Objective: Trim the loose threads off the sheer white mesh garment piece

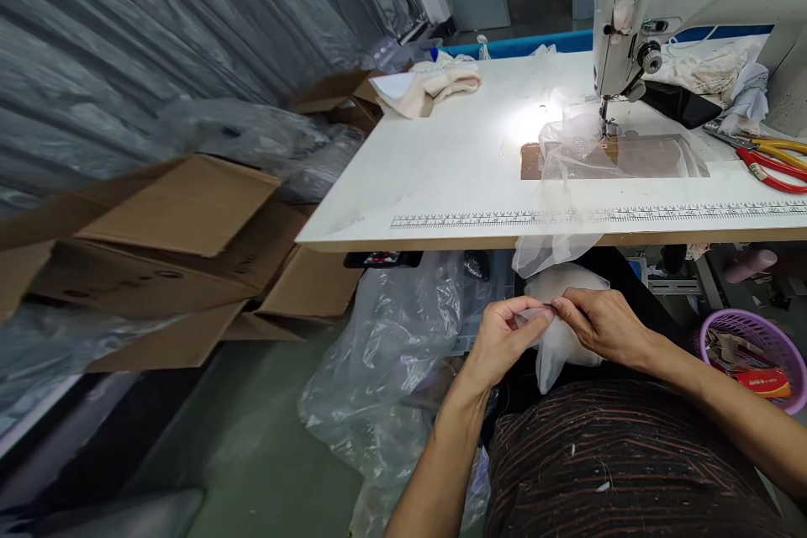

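Both hands meet over my lap, just below the front edge of the sewing table. My left hand pinches the sheer white fabric between thumb and fingers. Right against it, my right hand is closed on the same fabric, fingertips touching the left ones. Whether something small sits between the fingertips, I cannot make out. From the hands the fabric runs up over the table edge to the needle area of the sewing machine, where a sheer piece lies by the presser foot.
On the white table are a printed ruler strip, folded cream cloth and scissors with red handles at right. Open cardboard boxes and a clear plastic bag stand left. A purple basket is at lower right.
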The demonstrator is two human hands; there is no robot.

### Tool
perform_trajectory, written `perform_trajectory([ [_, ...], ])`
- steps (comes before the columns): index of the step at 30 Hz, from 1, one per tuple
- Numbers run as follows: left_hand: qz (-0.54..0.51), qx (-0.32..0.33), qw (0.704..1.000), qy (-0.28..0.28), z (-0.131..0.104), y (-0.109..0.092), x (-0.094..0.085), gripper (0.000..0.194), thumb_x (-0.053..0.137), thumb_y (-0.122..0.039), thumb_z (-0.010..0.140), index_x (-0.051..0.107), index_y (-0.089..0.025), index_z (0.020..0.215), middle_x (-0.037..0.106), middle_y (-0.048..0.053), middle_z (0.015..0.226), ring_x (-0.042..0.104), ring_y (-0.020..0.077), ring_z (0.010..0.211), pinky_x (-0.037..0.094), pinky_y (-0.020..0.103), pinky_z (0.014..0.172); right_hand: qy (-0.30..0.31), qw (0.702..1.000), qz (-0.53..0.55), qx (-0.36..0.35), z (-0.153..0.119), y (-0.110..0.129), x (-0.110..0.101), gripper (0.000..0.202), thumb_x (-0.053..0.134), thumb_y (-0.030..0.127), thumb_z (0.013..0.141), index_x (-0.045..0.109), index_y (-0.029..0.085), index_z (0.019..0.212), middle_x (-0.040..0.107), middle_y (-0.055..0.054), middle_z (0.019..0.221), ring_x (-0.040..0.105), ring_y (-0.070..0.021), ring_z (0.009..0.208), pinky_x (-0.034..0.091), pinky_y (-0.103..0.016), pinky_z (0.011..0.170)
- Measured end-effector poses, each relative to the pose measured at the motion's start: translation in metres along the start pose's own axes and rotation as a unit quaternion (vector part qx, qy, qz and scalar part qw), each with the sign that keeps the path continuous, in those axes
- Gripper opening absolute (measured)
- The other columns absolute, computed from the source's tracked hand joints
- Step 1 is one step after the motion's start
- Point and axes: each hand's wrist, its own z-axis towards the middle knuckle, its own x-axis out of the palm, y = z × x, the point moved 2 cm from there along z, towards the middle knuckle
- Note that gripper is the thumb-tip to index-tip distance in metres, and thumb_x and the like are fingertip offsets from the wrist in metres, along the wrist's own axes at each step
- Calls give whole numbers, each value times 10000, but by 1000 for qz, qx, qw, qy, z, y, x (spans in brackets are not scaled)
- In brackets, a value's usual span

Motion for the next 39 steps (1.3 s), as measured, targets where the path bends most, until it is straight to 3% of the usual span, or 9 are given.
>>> perform_trajectory([
  [3, 6, -4, 1000, -4, -1, 1, 0, 347, 787, -465, 671, 741, -125, 725, 615, -2, 593, 446, 78, 506, 345, 200, 483, -24, 998, 40, 31, -1, -5, 1, 471, 313, 445, 1013, 598, 189, 740, 543, -14, 593, 461, -138, 527, 282, -281, 540],
  [6, -32, 12, 999, -35, -1, 3, 0, 311, 805, -436, 667, 731, -140, 728, 658, 8, 659, 512, 91, 560, 394, 199, 529, -43, 982, 171, 66, -8, -11, 4, 500, 280, 551, 992, 586, 202, 806, 565, -19, 682, 501, -151, 613, 365, -274, 581],
  [10, -140, 29, 988, -63, -6, 2, 4, 343, 832, -446, 655, 662, -160, 738, 737, 66, 928, 655, 154, 780, 504, 236, 685, -12, 927, 360, 102, -20, -11, 17, 481, 519, 678, 843, 571, 203, 893, 526, 14, 685, 466, -135, 613, 384, -258, 546],
  [16, -174, 48, 982, -48, -22, -2, 5, 357, 774, -477, 745, 575, -185, 793, 733, 123, 1092, 705, 220, 892, 544, 339, 788, 5, 850, 496, 176, -21, -5, 21, 520, 758, 626, 638, 553, 188, 830, 447, 69, 590, 362, -81, 505, 311, -229, 473],
  [20, -118, 74, 990, 19, -27, 1, -6, 384, 736, -513, 771, 592, -166, 692, 718, 126, 1089, 680, 198, 812, 521, 308, 747, -31, 885, 448, 126, -18, -3, 3, 413, 701, 572, 721, 605, 171, 750, 519, 24, 648, 458, -112, 604, 393, -250, 569],
  [24, -80, 5, 992, 94, -22, 3, -6, 585, 591, -667, 810, 566, -147, 544, 707, 110, 868, 601, 155, 649, 474, 282, 638, -26, 930, 362, 63, -20, 2, -10, 274, 606, 435, 833, 640, 170, 770, 573, 4, 672, 476, -117, 613, 404, -237, 565],
  [27, -47, -51, 993, 93, -16, 1, 2, 475, 659, -636, 777, 662, -162, 755, 656, 20, 724, 535, 118, 592, 414, 234, 570, -24, 954, 300, 20, -25, 8, -13, 204, 536, 325, 884, 650, 169, 822, 589, 9, 660, 442, -97, 547, 373, -220, 518],
  [30, -27, -39, 990, 134, -13, -4, 10, 491, 719, -623, 725, 713, -167, 911, 670, 25, 775, 569, 136, 677, 434, 241, 622, -63, 973, 219, -24, -30, 12, -14, 164, 518, 251, 890, 654, 165, 856, 628, -7, 684, 479, -103, 557, 388, -227, 540],
  [39, 104, 104, 988, 52, -13, -20, -1, 143, 795, -342, 719, 790, -200, 736, 539, -14, 610, 464, 107, 564, 377, 237, 537, -101, 978, 180, -18, -33, 7, -12, 160, 525, 217, 873, 666, 170, 932, 720, -58, 801, 599, -142, 652, 466, -259, 620],
])
